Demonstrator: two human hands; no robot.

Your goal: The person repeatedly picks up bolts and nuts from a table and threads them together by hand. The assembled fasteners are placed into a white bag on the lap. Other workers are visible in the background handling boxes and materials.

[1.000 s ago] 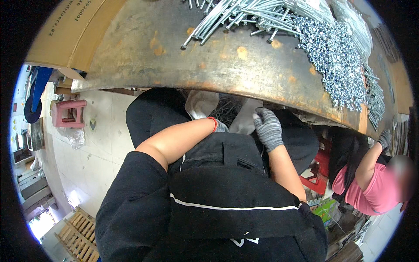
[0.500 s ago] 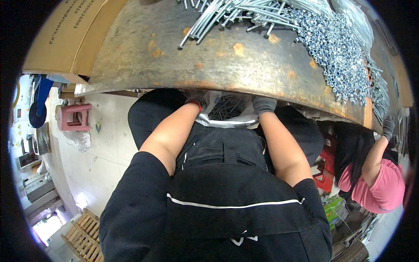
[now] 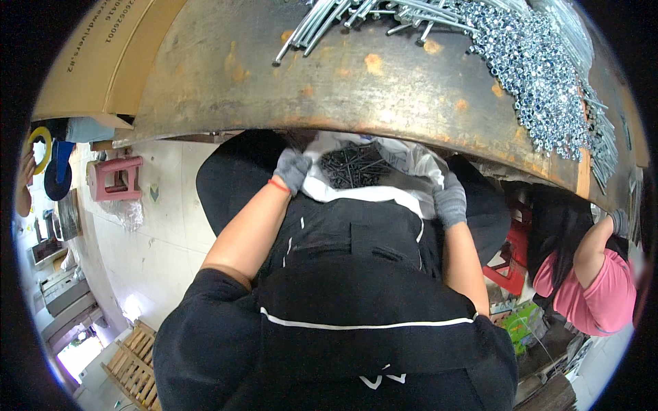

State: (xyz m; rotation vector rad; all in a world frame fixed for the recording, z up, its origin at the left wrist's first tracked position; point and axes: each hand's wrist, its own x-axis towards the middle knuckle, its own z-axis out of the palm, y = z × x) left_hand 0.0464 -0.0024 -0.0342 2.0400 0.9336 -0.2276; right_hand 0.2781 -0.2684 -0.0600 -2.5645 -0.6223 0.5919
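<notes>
Both hands gloved in grey, each with its grip closed on the rim of a white bag: left hand (image 3: 293, 169) on the left rim, right hand (image 3: 450, 201) on the right rim, fingers curled over the fabric so fingertips mostly hidden. White bag (image 3: 363, 194) held open in the lap, just below the near edge of the table (image 3: 274, 75); far part of the bag cut off under that edge. Dark screws (image 3: 353, 164) heaped inside, too small and shadowed to tell apart singly. Thin red band at the left wrist. Black apron covering the lap, lower bag wall hidden behind it.

Up on the rusty table, far right: heap of shiny small nuts (image 3: 534, 75), and long silvery rods (image 3: 356, 17) running out of the top of the picture. Cardboard box (image 3: 96, 55) at far left, only partly in view.

At right, another person in a pink shirt (image 3: 593, 291), gloved hand (image 3: 619, 222) raised to the table edge; what it holds not clear. Pink stool (image 3: 113, 179) on the floor at left. Wooden pallet (image 3: 133, 366) at lower left, cut off by the rim.
</notes>
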